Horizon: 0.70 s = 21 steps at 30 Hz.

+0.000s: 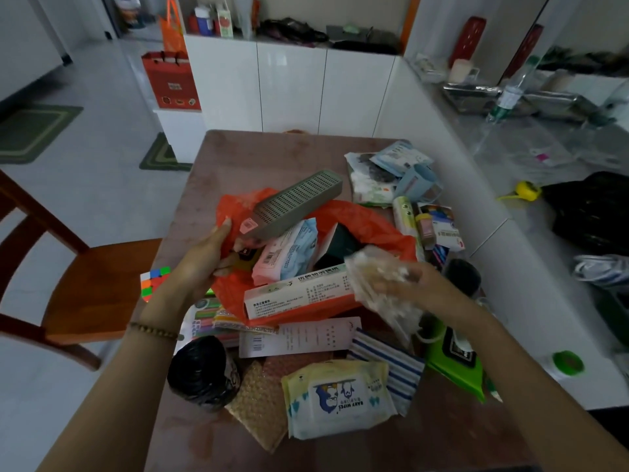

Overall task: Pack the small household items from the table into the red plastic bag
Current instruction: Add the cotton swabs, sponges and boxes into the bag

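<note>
My left hand point(207, 253) is gripping the red plastic bag point(381, 226) rim mid-table, holding it open; my right hand point(405, 284) is clutching a blurred clear packet point(374, 284) at the bag's near edge

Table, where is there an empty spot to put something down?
The table is bare at its far left, beyond the red bag and left of the mask packets. A bare strip also runs along the near edge, below the baby wipes. The middle and right side are crowded.
</note>
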Available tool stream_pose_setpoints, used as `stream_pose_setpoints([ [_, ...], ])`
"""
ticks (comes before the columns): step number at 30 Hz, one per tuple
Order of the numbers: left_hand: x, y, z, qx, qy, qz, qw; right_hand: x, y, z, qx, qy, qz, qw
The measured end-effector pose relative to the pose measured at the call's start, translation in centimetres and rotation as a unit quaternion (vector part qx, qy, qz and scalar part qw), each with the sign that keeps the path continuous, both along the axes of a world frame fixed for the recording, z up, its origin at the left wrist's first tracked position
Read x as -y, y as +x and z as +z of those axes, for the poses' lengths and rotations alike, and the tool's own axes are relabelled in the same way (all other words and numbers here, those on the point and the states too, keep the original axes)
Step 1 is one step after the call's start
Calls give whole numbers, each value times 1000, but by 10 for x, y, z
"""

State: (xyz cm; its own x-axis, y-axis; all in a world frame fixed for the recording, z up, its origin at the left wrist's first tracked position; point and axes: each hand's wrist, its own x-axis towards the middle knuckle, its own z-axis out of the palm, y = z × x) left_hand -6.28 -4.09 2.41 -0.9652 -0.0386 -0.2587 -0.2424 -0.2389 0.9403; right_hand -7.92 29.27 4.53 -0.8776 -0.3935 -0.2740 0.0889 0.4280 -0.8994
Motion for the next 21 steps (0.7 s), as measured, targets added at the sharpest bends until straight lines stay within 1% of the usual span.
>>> stream_pose_setpoints([
  [3, 1, 3, 2, -2, -12, -8, 1000, 43, -41, 3, -57, -18, -44, 997],
  [5, 1, 6, 4, 2, -16, -12, 1000, 71, -67, -3, -61, -18, -64, 996],
  [7, 3, 9, 6, 3, -13, -11, 1000, 91, -83, -15, -73, 32, -58, 995],
  [9, 8, 12, 8, 7, -22, -12, 1000, 104, -83, -27, -137, 118, -49, 982],
  [10, 11, 14, 8, 9, -31, -11, 999, 110, -76, -30, -177, 116, -56, 976],
  [11, 16, 16, 7, 11, -38, -8, 999, 115, -63, -31, -201, 77, -57, 975],
  [12, 22, 17, 4, 11, -39, -4, 999, 121, -44, -32, -204, 19, -49, 977],
  [14, 36, 20, -3, 8, -28, -3, 1000, 136, 0, -37, -152, -71, 5, 986],
  [16, 48, 24, -11, 10, -39, -16, 999, 151, 40, -53, -82, -106, 77, 988],
  [19, 61, 30, -18, 16, -45, -26, 998, 174, 78, -81, 4, -121, 127, 984],
  [21, 67, 34, -20, 16, -32, -20, 999, 188, 93, -98, -7, -91, 164, 982],
])
